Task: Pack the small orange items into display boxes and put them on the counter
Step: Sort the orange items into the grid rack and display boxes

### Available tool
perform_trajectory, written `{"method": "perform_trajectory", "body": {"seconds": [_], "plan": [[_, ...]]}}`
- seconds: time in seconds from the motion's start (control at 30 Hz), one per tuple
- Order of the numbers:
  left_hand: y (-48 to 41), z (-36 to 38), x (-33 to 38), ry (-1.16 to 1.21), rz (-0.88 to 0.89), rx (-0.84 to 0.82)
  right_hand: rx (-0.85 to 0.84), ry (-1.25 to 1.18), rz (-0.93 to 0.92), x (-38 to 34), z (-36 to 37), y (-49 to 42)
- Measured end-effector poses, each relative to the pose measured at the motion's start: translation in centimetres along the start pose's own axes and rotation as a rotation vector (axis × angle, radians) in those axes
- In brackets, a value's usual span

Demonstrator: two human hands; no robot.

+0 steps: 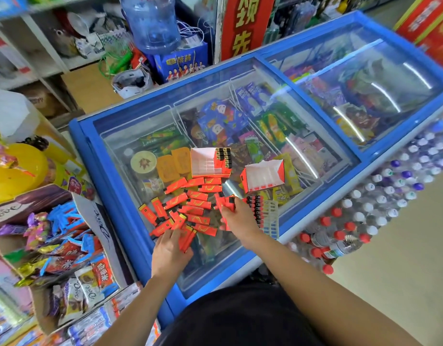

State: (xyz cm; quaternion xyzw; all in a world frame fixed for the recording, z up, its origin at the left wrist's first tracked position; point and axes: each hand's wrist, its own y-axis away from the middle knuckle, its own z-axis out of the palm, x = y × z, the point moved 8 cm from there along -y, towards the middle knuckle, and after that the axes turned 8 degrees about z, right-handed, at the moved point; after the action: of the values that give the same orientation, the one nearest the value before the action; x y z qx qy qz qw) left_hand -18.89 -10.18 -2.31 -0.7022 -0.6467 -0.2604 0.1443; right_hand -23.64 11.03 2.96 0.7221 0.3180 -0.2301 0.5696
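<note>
Several small orange lighters (195, 203) lie scattered on the glass lid of a blue chest freezer (108, 156). My left hand (169, 253) rests on the near edge of the pile and grips a few of them. My right hand (237, 216) holds a small bunch of lighters at the pile's right side. Behind the pile sits a white-and-orange display box (205, 163) with several lighters standing in its right end. A second display box (262, 177) to its right holds none. A clear plastic tray (267, 216) with a row of lighters lies beside my right hand.
Boxes of Dove chocolates and sweets (65, 258) crowd the left side. Shrink-wrapped packs of bottled water (365, 221) stand against the freezer's right side. A large water jug (153, 21) and shelves are behind. A crumpled piece of clear wrap (231, 188) lies between the boxes.
</note>
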Motion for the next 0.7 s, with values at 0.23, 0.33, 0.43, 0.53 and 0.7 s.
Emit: {"method": "perform_trajectory", "body": {"seconds": [0.23,0.33,0.43,0.53,0.7], "plan": [[-0.2,0.1,1.3,0.059,-0.13,-0.044,-0.012,-0.127,-0.097,-1.0,-3.6,2.3],[-0.3,-0.2,2.1,0.139,-0.158,-0.019,-0.024,-0.188,-0.104,-0.1,-5.0,2.8],[-0.6,-0.8,2.2,0.22,-0.195,0.031,-0.063,-0.293,-0.089,1.2,-6.0,3.2],[-0.9,-1.6,2.7,0.263,-0.179,0.068,-0.175,-0.413,-0.062,2.1,-6.1,3.9],[-1.4,-1.8,3.8,0.372,-0.189,0.054,-0.345,-0.649,0.046,3.0,-5.9,4.7]]}}
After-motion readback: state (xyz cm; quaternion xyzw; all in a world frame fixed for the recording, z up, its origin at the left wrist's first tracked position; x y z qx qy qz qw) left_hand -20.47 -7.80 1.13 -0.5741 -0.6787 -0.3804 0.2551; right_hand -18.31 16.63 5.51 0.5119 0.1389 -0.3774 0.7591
